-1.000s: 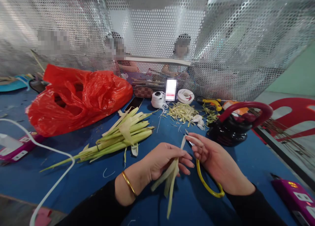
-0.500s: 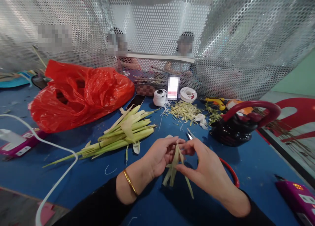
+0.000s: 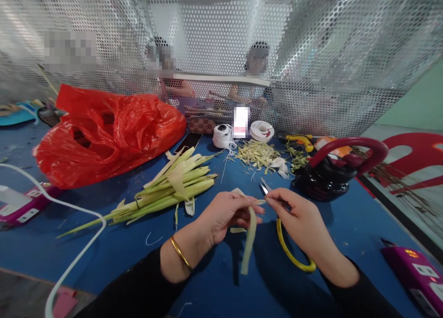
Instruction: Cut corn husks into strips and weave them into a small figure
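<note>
My left hand (image 3: 228, 216), with a gold bangle on the wrist, pinches a pale green leaf strip (image 3: 249, 249). The strip hangs down in front of the fingers, and a thin end points right. My right hand (image 3: 294, 216) has its thumb and fingertips closed at that thin end. Behind and under the right hand are scissors (image 3: 265, 188); their blade tips and a yellow handle loop show, while the hand covers the middle. Under the left fingers a short pale leaf piece (image 3: 238, 230) shows. Left of the hands lies a bundle of pale green leaves (image 3: 173, 189).
A red plastic bag (image 3: 110, 138) fills the back left. Behind the hands are string (image 3: 222, 135), a ribbon spool (image 3: 262, 131), a lit phone (image 3: 241, 122) and leaf scraps (image 3: 258, 154). A black pot (image 3: 321, 182) stands right; a white cable (image 3: 79, 207) crosses the left.
My hands have drawn slightly apart, the right one moving right. The leaf piece between them now hangs as one narrow strip. The scissors' yellow handle has come into sight; their red handle is hidden.
</note>
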`<state>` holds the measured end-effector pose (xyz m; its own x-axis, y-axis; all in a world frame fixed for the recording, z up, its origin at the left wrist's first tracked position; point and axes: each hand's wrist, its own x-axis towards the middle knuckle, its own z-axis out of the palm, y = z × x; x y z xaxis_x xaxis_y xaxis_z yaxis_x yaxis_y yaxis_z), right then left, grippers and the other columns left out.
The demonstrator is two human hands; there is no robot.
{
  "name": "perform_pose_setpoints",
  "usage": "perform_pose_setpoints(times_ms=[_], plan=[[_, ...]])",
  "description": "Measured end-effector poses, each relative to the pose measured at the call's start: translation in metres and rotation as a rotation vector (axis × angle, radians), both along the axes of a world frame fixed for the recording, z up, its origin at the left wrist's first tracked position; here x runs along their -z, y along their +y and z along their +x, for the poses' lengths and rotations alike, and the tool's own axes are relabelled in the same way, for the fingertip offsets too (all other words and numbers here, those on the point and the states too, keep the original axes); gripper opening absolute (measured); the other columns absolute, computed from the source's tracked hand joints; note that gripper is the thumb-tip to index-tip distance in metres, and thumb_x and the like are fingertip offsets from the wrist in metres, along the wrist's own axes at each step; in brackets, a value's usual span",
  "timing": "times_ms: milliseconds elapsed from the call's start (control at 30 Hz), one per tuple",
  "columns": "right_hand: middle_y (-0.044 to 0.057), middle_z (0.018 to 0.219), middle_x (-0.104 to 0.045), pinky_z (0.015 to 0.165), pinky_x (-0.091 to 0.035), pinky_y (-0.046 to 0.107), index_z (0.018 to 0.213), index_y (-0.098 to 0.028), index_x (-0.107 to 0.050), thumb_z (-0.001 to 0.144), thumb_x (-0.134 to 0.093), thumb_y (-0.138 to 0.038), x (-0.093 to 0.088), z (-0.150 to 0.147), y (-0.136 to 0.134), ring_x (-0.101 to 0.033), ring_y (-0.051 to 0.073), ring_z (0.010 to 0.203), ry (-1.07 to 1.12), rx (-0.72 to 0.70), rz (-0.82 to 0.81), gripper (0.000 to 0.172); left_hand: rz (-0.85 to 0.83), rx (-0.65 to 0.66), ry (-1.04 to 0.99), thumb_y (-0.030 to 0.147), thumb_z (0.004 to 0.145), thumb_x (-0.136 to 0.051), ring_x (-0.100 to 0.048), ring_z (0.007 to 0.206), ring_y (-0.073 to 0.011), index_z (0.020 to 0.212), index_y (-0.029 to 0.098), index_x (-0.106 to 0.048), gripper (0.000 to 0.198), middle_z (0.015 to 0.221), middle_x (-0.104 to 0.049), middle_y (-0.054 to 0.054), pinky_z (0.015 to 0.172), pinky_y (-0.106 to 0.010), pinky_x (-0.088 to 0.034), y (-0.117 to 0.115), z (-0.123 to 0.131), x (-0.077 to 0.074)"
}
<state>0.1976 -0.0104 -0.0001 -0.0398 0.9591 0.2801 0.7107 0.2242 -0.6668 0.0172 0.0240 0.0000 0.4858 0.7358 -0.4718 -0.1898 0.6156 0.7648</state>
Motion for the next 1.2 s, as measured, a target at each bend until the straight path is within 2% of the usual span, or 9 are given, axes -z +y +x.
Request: perform_pose_setpoints(times_ms=[167, 267, 333, 433, 500, 633, 800, 1000, 1200], plan=[[0.007, 0.095, -0.067, 0.078, -0.048, 0.037, 0.095, -0.023, -0.068, 0.090, -0.056, -0.018, 0.000, -0.002, 0.001, -0.063, 0.024, 0.090, -0.076, -0.101, 0.223, 0.014, -0.047, -0.022, -0.018, 0.021, 0.084, -0.064, -0.071, 0.065, -0.0150, 0.087, 0.009, -0.072, 0.015, 0.083, -0.075, -0.010, 0.054, -0.021, -0.052, 0.001, 0.000, -0.002], [0.006, 0.093, -0.066, 0.078, -0.048, 0.037, 0.098, -0.025, -0.068, 0.089, -0.055, -0.009, -0.009, -0.006, -0.004, -0.062, 0.022, 0.090, -0.111, -0.301, 0.399, 0.023, -0.046, -0.055, -0.019, 0.018, 0.084, -0.062, -0.066, 0.058, -0.0113, 0.083, 0.009, -0.074, 0.015, 0.071, -0.071, -0.006, 0.052, -0.019, -0.050, 0.001, -0.001, -0.003], [0.005, 0.092, -0.065, 0.075, -0.047, 0.036, 0.098, -0.025, -0.068, 0.088, -0.051, -0.004, -0.013, -0.008, -0.008, -0.060, 0.021, 0.088, -0.151, -0.425, 0.427, 0.029, -0.025, -0.059, -0.043, 0.019, 0.082, -0.064, -0.059, 0.051, -0.0078, 0.082, 0.009, -0.074, 0.014, 0.066, -0.066, -0.003, 0.050, -0.017, -0.048, 0.001, -0.001, -0.001], [0.007, 0.096, -0.064, 0.074, -0.047, 0.037, 0.099, -0.024, -0.070, 0.086, -0.050, 0.000, -0.015, -0.011, -0.010, -0.059, 0.022, 0.091, -0.248, -0.483, 0.376, 0.034, -0.017, -0.069, -0.056, 0.021, 0.078, -0.069, -0.053, 0.049, -0.0064, 0.081, 0.010, -0.075, 0.013, 0.065, -0.064, -0.002, 0.049, -0.017, -0.047, 0.000, -0.001, 0.002], [0.007, 0.093, -0.065, 0.073, -0.045, 0.037, 0.094, -0.023, -0.071, 0.087, -0.053, -0.002, -0.015, -0.013, -0.010, -0.058, 0.021, 0.088, -0.279, -0.493, 0.369, 0.029, -0.019, -0.070, -0.033, 0.021, 0.076, -0.071, -0.054, 0.051, -0.0069, 0.082, 0.010, -0.075, 0.013, 0.066, -0.065, -0.002, 0.050, -0.017, -0.046, 0.000, 0.000, 0.002], [0.004, 0.087, -0.067, 0.073, -0.044, 0.035, 0.088, -0.022, -0.070, 0.091, -0.055, -0.006, -0.016, -0.010, -0.007, -0.059, 0.018, 0.082, -0.212, -0.546, 0.396, 0.021, 0.016, -0.058, 0.006, 0.021, 0.076, -0.069, -0.052, 0.048, -0.0063, 0.081, 0.008, -0.074, 0.015, 0.059, -0.060, -0.001, 0.047, -0.017, -0.043, -0.001, 0.002, 0.000], [0.003, 0.092, -0.070, 0.078, -0.046, 0.035, 0.095, -0.024, -0.070, 0.094, -0.053, -0.009, -0.016, -0.003, -0.004, -0.063, 0.018, 0.087, -0.187, -0.568, 0.360, 0.023, 0.038, -0.036, 0.040, 0.022, 0.076, -0.068, -0.052, 0.046, -0.0073, 0.079, 0.008, -0.073, 0.015, 0.055, -0.058, -0.001, 0.047, -0.019, -0.046, -0.001, 0.002, -0.002], [0.007, 0.109, -0.065, 0.086, -0.050, 0.037, 0.114, -0.024, -0.061, 0.087, -0.053, -0.005, -0.016, -0.001, -0.010, -0.061, 0.021, 0.102, -0.092, -0.522, 0.238, 0.034, -0.040, -0.049, -0.011, 0.022, 0.077, -0.067, -0.056, 0.052, -0.0088, 0.081, 0.010, -0.073, 0.014, 0.066, -0.064, -0.003, 0.051, -0.020, -0.048, 0.001, 0.000, -0.003], [0.007, 0.105, -0.060, 0.083, -0.051, 0.035, 0.113, -0.023, -0.057, 0.082, -0.056, -0.006, -0.019, -0.004, -0.013, -0.059, 0.021, 0.097, 0.019, -0.491, 0.091, 0.035, -0.051, -0.084, -0.102, 0.019, 0.081, -0.065, -0.063, 0.062, -0.0107, 0.072, 0.011, -0.069, 0.013, 0.071, -0.068, -0.004, 0.061, -0.020, -0.048, 0.003, -0.003, -0.005]])
